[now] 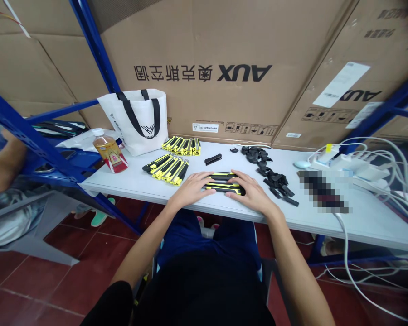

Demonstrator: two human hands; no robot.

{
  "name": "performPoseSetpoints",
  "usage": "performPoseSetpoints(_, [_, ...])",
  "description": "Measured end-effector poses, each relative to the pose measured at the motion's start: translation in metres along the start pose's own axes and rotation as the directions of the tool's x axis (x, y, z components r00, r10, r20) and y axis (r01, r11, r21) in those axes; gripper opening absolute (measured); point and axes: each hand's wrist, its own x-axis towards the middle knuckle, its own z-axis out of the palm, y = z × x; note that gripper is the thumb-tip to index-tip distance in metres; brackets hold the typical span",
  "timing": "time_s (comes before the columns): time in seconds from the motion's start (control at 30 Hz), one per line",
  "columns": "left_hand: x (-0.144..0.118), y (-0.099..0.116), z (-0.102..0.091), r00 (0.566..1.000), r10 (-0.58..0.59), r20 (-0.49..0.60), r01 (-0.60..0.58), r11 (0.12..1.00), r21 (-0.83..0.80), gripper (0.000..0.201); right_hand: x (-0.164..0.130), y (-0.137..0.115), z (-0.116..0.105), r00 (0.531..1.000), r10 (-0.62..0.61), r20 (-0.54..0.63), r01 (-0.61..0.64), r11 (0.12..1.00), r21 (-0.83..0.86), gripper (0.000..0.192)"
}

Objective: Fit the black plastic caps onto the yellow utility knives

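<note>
Both hands are flat on the white table [129, 183]. The left hand [192, 189] and right hand [250, 192] press from either side on a small stack of yellow-and-black utility knives [222, 182], fingers closed against them.

The knives [223, 182] under my hands [224, 190] are plastic, matt black with glossy yellow strips, same as the two piles [170, 167] off to my left. The table [360, 213] is smooth, pale grey, slightly shiny. The loose black bits [272, 174] look like dull plastic. The tote bag [138, 120] is white cloth with black fabric straps. The bottle [107, 151] is clear glossy plastic with a shiny red label. The big boxes [224, 68] behind are rough brown cardboard, the rack [23, 136] is blue painted metal, and the floor [37, 280] is glossy red tile.
</note>
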Motion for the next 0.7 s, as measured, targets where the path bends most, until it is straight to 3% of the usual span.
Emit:
performPoseSetpoints(0.3, [0.0014, 0.0009, -0.0005, 0.994, 0.001, -0.108, -0.006, 0.999, -0.047, 0.042, 0.001, -0.0033, 0.0007, 0.993, 0.074, -0.094, -0.065, 0.993, 0.097, 0.049])
performPoseSetpoints(0.5, [0.0026, -0.0043, 0.0013, 0.992, 0.01, -0.125, -0.017, 0.999, -0.051, 0.042, 0.0031, -0.0074, 0.0005, 0.993, 0.033, -0.118, -0.017, 0.992, 0.127, 0.045])
performPoseSetpoints(0.7, [0.0031, -0.008, 0.0056, 0.99, -0.019, -0.14, 0.013, 0.999, -0.043, 0.041, 0.0027, -0.0045, 0.0012, 0.984, 0.077, -0.161, -0.07, 0.996, 0.049, 0.047])
